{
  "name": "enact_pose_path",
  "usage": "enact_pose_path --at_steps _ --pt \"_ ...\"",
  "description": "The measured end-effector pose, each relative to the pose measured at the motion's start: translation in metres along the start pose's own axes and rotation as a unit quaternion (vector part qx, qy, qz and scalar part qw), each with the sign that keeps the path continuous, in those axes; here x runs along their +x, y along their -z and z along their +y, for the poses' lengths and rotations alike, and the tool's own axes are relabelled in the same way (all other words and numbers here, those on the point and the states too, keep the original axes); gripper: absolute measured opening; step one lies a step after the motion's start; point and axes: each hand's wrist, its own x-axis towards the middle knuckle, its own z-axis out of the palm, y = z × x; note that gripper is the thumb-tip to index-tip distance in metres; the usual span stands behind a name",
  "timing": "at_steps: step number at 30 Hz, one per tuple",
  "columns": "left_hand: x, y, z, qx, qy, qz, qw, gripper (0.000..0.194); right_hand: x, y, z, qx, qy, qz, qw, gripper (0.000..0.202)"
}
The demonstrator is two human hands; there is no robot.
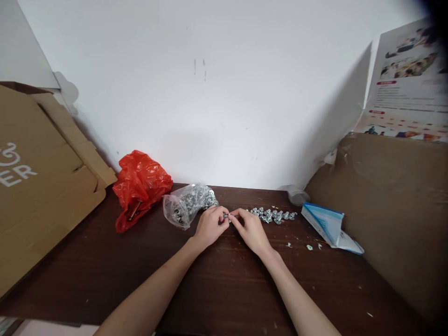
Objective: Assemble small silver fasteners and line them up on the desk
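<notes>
Both hands, left hand (210, 226) and right hand (251, 229), pinch one small metal fastener (227, 216) together, apparently mid-assembly; the bag of parts (187, 204) sits at ten o'clock, finished pieces (273, 215) at two o'clock; next calls for a fine twist.

"ER" on cardboard box (42, 186)

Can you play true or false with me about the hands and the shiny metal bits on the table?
1. Both hands, left hand and right hand, pinch one small metal piece together. True.
2. The red plastic bag lies right of the hands. False: it lies left.
3. A row of metal fasteners lies beside the right hand. True.
4. The clear bag of metal parts is empty. False: it holds metal parts.
</notes>
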Motion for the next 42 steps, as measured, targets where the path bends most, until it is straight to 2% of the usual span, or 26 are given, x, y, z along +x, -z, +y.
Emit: enact_pose_path --at_steps 24,42 --pt "-0.0012 -0.0003 0.0009 0.006 0.022 -0.003 1.0 0.011 -0.001 0.002 0.001 0.001 -0.011 0.011 1.0 0.026" --pt "-0.0016 -0.0002 0.0004 0.019 0.021 -0.012 1.0 0.009 -0.0011 0.0029 0.0034 -0.002 -0.003 -0.003 1.0 0.018"
